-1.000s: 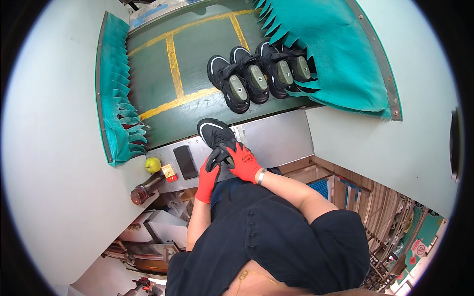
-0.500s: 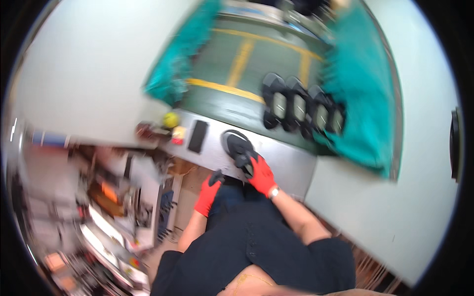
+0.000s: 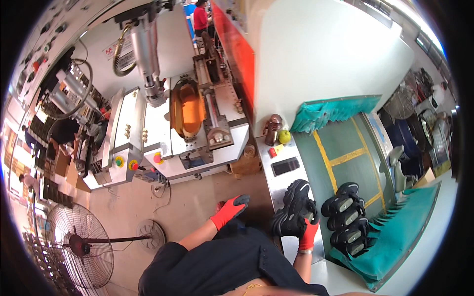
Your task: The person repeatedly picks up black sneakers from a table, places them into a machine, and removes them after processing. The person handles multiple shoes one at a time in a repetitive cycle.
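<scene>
My right hand (image 3: 308, 234), in a red glove, is closed on a black sneaker (image 3: 296, 197) over the metal ledge beside the conveyor. A chunky dark sole shows at the shoe's near left side; whether a second shoe is held with it I cannot tell. My left hand (image 3: 231, 211), in a red glove with dark-coated fingers, hovers left of the ledge. Its fingers are stretched out with nothing in them. Several black shoes (image 3: 345, 217) stand in a row on the green conveyor (image 3: 340, 143), right of my right hand.
A dark phone (image 3: 286, 166), a yellow-green fruit (image 3: 284, 136) and a brown bottle (image 3: 273, 129) sit on the ledge. Teal curtain strips (image 3: 340, 111) hang at the tunnel openings. Ahead left stands a press machine (image 3: 197, 158) with an orange-lined mould; a fan (image 3: 81, 244) stands at left.
The view has swung left, bringing the press machine and fan into clear sight. My right hand still holds the black sneaker, now raised more toward me. My left hand remains empty.
</scene>
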A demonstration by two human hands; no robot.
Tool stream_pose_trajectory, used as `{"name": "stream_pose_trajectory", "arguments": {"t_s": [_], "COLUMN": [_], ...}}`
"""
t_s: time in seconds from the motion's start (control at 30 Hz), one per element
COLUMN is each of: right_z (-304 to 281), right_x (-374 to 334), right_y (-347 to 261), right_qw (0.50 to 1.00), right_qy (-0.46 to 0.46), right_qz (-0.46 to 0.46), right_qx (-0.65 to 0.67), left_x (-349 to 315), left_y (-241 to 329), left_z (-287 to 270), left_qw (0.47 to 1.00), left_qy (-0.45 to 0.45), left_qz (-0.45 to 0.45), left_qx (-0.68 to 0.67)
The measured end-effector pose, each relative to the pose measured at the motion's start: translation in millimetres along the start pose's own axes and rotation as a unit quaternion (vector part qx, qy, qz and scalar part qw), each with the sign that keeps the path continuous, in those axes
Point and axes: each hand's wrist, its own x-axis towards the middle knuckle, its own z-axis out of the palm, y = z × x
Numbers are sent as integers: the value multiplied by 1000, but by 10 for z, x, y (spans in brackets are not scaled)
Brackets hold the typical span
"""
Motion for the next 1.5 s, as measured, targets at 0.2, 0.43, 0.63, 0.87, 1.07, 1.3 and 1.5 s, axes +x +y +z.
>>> {"name": "stream_pose_trajectory", "arguments": {"t_s": [0.2, 0.43, 0.63, 0.87, 1.07, 1.3, 1.5], "right_z": [1181, 3113, 4630, 6480, 7396, 7622, 7733], "right_x": [-127, -57, 523, 1671, 2944, 1920, 1997], "right_y": [-1137, -1862, -1600, -844, 441, 348, 379], "right_qw": [1000, 987, 940, 921, 875, 809, 828], "right_qy": [-4, -143, -318, -366, -227, -246, -245], "right_qz": [1, -69, -105, 50, -180, -243, -207], "right_qx": [12, -34, -61, -123, -388, -476, -459], "left_x": [-119, -604, -1089, -1596, -1820, -1845, -1307], "left_y": [290, 1589, 2398, 2462, 2176, 2275, 2533], "left_z": [-652, -1355, -2176, -2951, -3199, -2907, -2902], "left_qw": [998, 992, 986, 981, 956, 925, 926], "left_qy": [-4, -69, -53, 80, 171, 272, 246], "left_qz": [63, 97, 149, 170, 221, 216, 260], "left_qx": [31, -49, 47, -52, -91, -155, -121]}}
